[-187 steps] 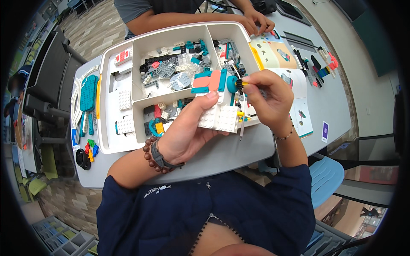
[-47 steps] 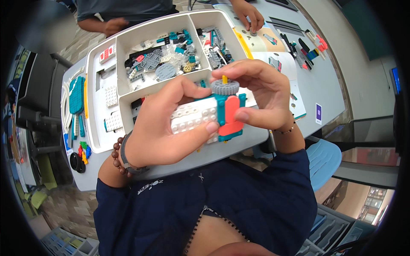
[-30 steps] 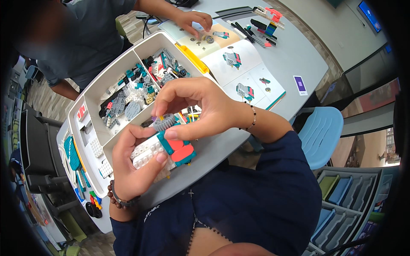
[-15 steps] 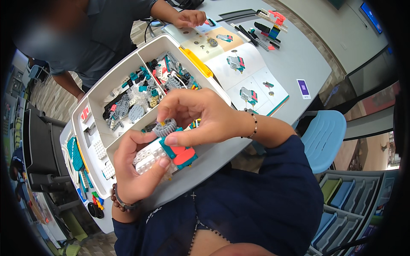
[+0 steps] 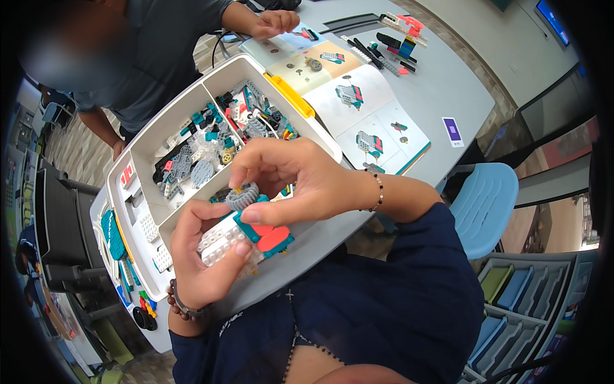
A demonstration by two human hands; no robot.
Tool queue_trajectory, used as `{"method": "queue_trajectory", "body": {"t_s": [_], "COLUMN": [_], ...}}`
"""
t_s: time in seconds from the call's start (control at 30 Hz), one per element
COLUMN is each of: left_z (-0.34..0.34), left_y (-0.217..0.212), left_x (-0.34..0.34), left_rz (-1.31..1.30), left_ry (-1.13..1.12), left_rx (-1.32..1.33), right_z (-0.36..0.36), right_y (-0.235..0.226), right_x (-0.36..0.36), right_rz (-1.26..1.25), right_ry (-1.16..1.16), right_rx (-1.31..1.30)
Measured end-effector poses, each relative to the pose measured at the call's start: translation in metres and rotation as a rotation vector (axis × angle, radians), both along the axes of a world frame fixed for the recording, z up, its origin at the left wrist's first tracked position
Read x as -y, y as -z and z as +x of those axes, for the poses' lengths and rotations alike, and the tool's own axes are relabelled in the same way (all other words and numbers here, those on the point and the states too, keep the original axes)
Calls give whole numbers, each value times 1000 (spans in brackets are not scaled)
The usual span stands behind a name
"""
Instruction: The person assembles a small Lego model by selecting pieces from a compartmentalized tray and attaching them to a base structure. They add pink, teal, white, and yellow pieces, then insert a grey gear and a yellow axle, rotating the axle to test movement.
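My left hand (image 5: 198,259) is closed around a toy brick model (image 5: 220,242), its thumb on the white studded plate. Teal and coral bricks form the model's right end. On its far side sits a grey ridged wheel (image 5: 243,196) with a yellow axle tip at its middle. My right hand (image 5: 297,182) is closed on that wheel, the fingers curled over its far side and the thumb against the near edge beside the teal bricks. My palm and fingers hide part of the wheel and the model's far side.
A white divided bin (image 5: 137,160) of loose bricks stands beyond my hands. An open instruction booklet (image 5: 358,118) lies right of it. Farther back is another brick build (image 5: 406,48). Across the table, a person's hand (image 5: 275,24) rests by the booklet. A blue chair (image 5: 483,208) stands at right.
My hands and the model keep nearly the same pose, the wheel shifting very slightly left in view. The other person's hand has moved a little left, uncovering more of the booklet's far page.
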State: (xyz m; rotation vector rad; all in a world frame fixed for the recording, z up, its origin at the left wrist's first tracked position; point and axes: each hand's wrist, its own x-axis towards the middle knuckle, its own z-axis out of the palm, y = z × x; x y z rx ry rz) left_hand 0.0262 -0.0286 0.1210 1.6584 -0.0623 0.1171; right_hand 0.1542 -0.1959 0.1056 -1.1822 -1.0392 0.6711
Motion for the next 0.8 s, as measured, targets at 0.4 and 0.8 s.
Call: {"method": "queue_trajectory", "body": {"t_s": [0.4, 0.8], "left_z": [-5, -9], "left_y": [2, 41], "left_x": [1, -1], "left_rz": [-103, -43], "left_ry": [45, 192], "left_rx": [-53, -203], "right_z": [151, 229], "right_y": [13, 112], "right_x": [36, 50], "right_rz": [-199, -569], "right_ry": [881, 935], "right_rx": [469, 796]}}
